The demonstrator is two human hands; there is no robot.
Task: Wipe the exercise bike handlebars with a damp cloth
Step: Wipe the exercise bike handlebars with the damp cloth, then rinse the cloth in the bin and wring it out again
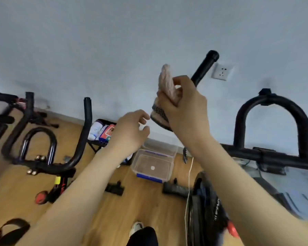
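My right hand [185, 107] grips a pinkish knitted cloth [166, 82] wrapped around the black left grip of the exercise bike handlebars [205, 65], whose tip sticks up past my fingers. The cloth's lower end, with a dark mesh patch, hangs below my palm. Just left of the cloth my left hand [130, 132] hovers, fingers loosely curled and holding nothing. The handlebar's crossbar and looped centre grip [272, 125] extend to the right.
A second bike's handlebars [43, 148] stand at the left. On the wooden floor lie a clear plastic box [155, 164], a bag of packets [103, 132] by the wall and black bike feet. A wall socket [221, 71] sits behind the grip.
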